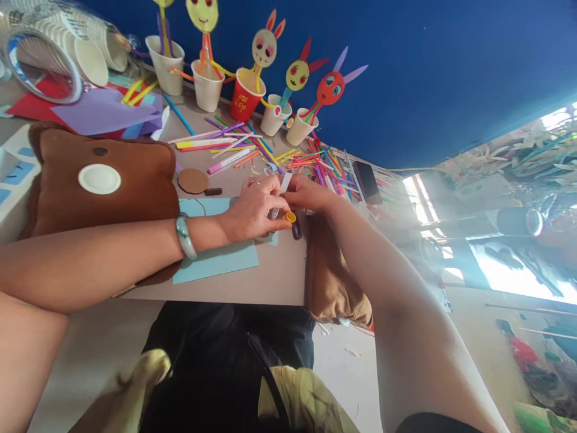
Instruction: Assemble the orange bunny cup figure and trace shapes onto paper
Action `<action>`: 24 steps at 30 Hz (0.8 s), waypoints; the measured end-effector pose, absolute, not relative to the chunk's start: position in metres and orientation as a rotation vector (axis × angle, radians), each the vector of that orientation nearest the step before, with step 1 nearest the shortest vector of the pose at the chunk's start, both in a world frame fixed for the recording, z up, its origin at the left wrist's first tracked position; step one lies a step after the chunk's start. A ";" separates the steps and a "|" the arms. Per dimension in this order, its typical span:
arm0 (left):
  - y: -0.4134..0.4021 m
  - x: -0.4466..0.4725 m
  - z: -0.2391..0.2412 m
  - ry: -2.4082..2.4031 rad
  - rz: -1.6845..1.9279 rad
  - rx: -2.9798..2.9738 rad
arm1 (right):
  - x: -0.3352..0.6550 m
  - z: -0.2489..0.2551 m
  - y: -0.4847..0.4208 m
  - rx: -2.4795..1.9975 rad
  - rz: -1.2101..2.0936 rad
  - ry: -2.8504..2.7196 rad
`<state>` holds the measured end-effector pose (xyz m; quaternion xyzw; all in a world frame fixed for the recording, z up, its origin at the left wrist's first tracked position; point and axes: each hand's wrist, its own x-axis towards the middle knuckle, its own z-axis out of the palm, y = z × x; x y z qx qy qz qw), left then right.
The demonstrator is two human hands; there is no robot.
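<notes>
Both hands meet at the middle of the table (279, 282). My left hand (255, 207) is closed, its fingers curled around a small yellow cap (291, 217) and a thin white strip (285, 183) that sticks up between the hands. My right hand (311, 193) is also closed and pinches the same white strip from the other side. Under the left hand lies a light blue paper sheet (216, 255). A green bangle (185, 236) sits on my left wrist.
A brown plush cushion (99, 186) with a white disc lies left. Paper cups holding bunny figures (265, 90) line the back edge. Several coloured straws (252, 147) are strewn behind the hands, beside a brown paper circle (192, 180) and a phone (367, 180). Stacked cups (72, 42) lie far left.
</notes>
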<state>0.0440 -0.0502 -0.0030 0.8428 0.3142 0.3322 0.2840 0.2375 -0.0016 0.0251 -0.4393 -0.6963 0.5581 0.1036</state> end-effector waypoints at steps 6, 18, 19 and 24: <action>-0.050 0.044 -0.004 0.834 0.896 2.260 | 0.253 0.030 -0.010 -1.417 1.543 -1.917; -0.049 0.046 -0.003 0.853 0.873 2.219 | 0.271 0.058 -0.142 -1.467 0.768 -1.944; -0.049 0.046 -0.004 0.848 0.880 2.224 | 0.263 0.055 -0.154 -1.466 0.584 -2.052; -0.049 0.046 -0.008 0.849 0.913 2.245 | 0.227 0.034 -0.174 -1.081 -0.060 -2.661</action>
